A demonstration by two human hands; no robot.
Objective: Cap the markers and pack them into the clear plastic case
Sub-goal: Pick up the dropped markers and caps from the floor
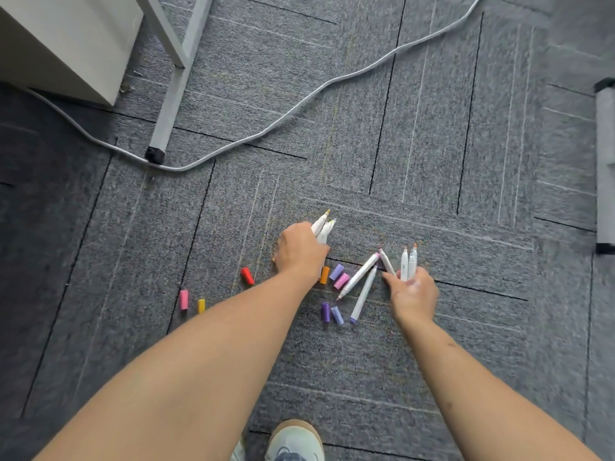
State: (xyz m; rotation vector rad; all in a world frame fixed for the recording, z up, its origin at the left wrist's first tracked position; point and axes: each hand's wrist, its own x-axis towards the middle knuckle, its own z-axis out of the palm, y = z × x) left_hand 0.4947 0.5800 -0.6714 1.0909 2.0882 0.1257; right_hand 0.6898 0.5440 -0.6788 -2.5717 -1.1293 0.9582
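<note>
Head: loose caps (341, 280) litter carpet (432, 144) beside markers (358, 277) (cable (289, 110) well beyond).

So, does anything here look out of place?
Yes. Loose caps lie scattered on the carpet, the red cap and pink cap apart from the rest. Two uncapped markers lie beside them, and the left hand and right hand hold more. No case is in view.

Both arms are bare, the left forearm (186, 361) and the right forearm (482, 387), and close beside the left forearm is a pale sneaker (294, 442) with a tan toe rim (dark lacing shows), a second pale shoe (238, 453) still nearer that forearm.
</note>
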